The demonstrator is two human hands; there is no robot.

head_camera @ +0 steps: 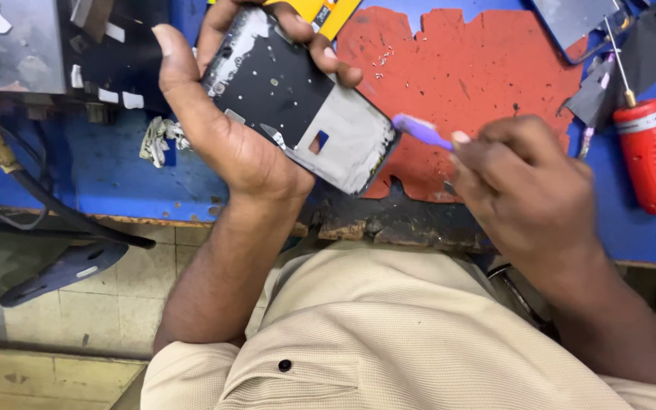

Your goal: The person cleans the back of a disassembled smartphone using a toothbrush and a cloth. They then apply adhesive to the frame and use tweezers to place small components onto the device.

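My left hand (225,121) grips an opened phone frame (298,102), dark grey with pale metal at its lower end, tilted above the bench edge. Its inner side faces me. My right hand (525,186) holds a small purple tool (421,130), its tip just right of the frame's lower corner, close to it or touching it. A yellow flat piece (328,14) shows behind the frame's top, near my left fingers.
A worn red mat (465,68) lies on the blue bench (115,175). A red cylindrical tool (653,156) with a thin metal tip lies at right. Phone parts and scraps (108,45) sit at back left. Crumpled white bits (159,140) lie by my wrist. Tiled floor below left.
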